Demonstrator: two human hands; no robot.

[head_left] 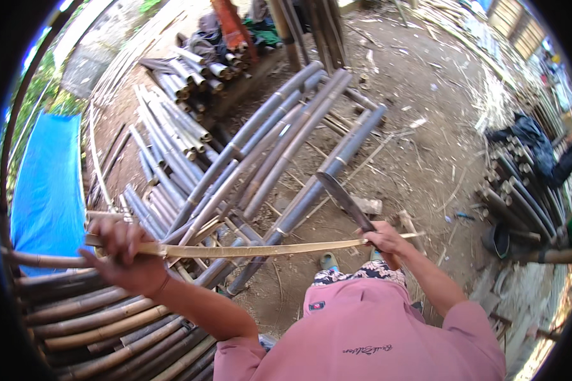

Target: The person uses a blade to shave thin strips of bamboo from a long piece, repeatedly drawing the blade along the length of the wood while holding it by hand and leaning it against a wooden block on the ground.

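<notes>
A long pale bamboo strip [267,249] stretches sideways in front of my body. My left hand [126,254], a little blurred, is closed around the strip near its left end, with the thumb sticking out. My right hand [386,242] grips a machete [344,200]; its dark, curved blade points up and to the left, and the handle shows below my fist. Near its right end, the strip passes at the fingers of my right hand; whether they pinch it too is hard to see.
Bamboo poles [299,130] lean on a low frame ahead of me, with cut lengths [171,120] stacked behind. More poles [108,311] lie at lower left, below a blue tarp [47,190]. A bundle of bamboo [521,190] stands at right. Shavings litter the dirt ground [426,152].
</notes>
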